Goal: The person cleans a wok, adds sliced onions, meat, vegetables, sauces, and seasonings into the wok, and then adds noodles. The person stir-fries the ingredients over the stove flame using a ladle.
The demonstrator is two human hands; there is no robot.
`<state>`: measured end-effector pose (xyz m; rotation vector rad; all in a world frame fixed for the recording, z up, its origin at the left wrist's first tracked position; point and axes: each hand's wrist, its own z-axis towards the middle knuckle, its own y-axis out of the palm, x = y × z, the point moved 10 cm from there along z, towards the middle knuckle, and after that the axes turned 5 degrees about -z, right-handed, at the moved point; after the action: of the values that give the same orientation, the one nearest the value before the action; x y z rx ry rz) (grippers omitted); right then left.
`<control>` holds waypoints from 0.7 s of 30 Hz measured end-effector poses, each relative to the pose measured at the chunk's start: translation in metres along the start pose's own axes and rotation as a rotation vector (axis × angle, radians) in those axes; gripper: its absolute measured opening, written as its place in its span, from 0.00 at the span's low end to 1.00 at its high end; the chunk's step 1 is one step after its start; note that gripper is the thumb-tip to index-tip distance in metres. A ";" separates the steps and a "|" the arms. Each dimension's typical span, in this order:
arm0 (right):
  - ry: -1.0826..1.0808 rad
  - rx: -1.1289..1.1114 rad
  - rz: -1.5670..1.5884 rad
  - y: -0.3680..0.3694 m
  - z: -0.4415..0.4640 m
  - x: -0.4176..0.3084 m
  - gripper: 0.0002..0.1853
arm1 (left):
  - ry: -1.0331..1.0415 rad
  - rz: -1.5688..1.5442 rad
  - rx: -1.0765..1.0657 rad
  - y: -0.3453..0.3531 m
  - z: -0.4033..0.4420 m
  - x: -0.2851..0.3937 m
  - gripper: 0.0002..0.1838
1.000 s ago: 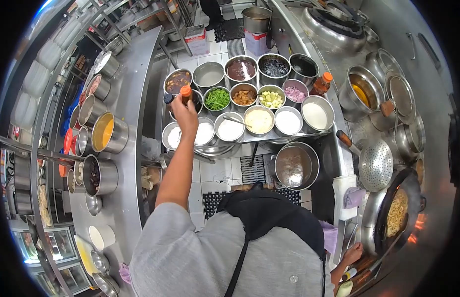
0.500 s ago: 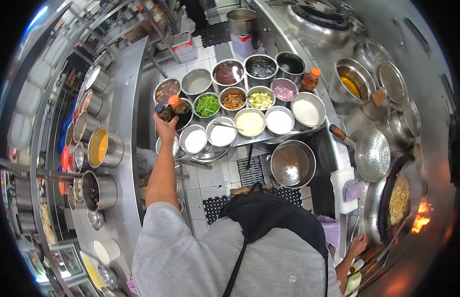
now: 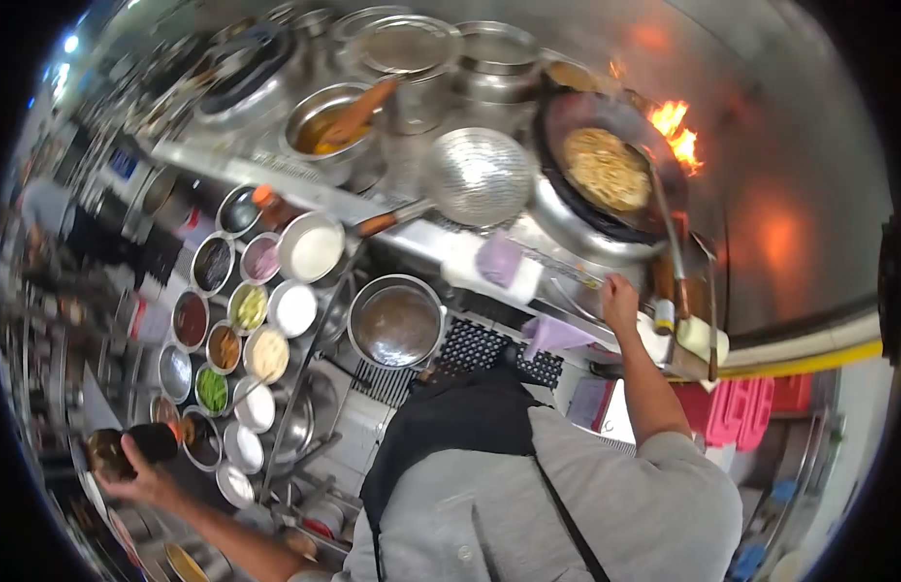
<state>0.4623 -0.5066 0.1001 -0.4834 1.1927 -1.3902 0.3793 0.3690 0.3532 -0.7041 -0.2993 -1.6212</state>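
Note:
My left hand (image 3: pixel 145 482) is wrapped round a dark sauce bottle (image 3: pixel 160 441), held tilted sideways near the left end of the ingredient pots. A dark-filled pot (image 3: pixel 200 441) stands just right of it. My right hand (image 3: pixel 620 299) is closed at the front edge of the stove, below the wok (image 3: pixel 550 136); whatever its fingers hold is hidden. Noodles (image 3: pixel 606 170) lie in the wok, flames (image 3: pixel 675 131) rising behind. A long-handled utensil (image 3: pixel 674 242) leans on the wok's right rim.
A perforated strainer (image 3: pixel 478 177) rests left of the wok, its wooden handle over the counter edge. Pots of white powder (image 3: pixel 292 308), chopped greens (image 3: pixel 212 390) and sauces fill the rack. A large pot of liquid (image 3: pixel 396 322) stands low before me. Purple cloths (image 3: pixel 504 260) lie at the stove edge.
My view has swung right toward the stove. My left hand has lifted the dark bottle from beside the orange-capped one and tilted it. My right hand stays closed by the stove edge.

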 end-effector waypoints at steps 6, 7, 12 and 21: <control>0.033 0.187 -0.119 -0.123 0.065 0.011 0.20 | 0.064 -0.755 -0.389 0.138 -0.039 0.172 0.30; 0.002 0.177 -0.270 -0.133 0.071 0.015 0.25 | 0.064 -0.788 -0.504 0.167 -0.057 0.203 0.31; 0.204 -0.129 -0.163 -0.087 0.069 0.113 0.33 | 0.250 -0.736 -0.996 0.296 -0.187 0.378 0.39; 0.447 -0.055 0.375 -0.081 0.047 0.129 0.30 | 0.519 -0.839 -1.402 0.460 -0.402 0.554 0.39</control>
<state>0.4329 -0.6570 0.1421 0.0268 1.5906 -1.1697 0.6956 -0.3895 0.2795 -1.1937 1.2057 -2.6729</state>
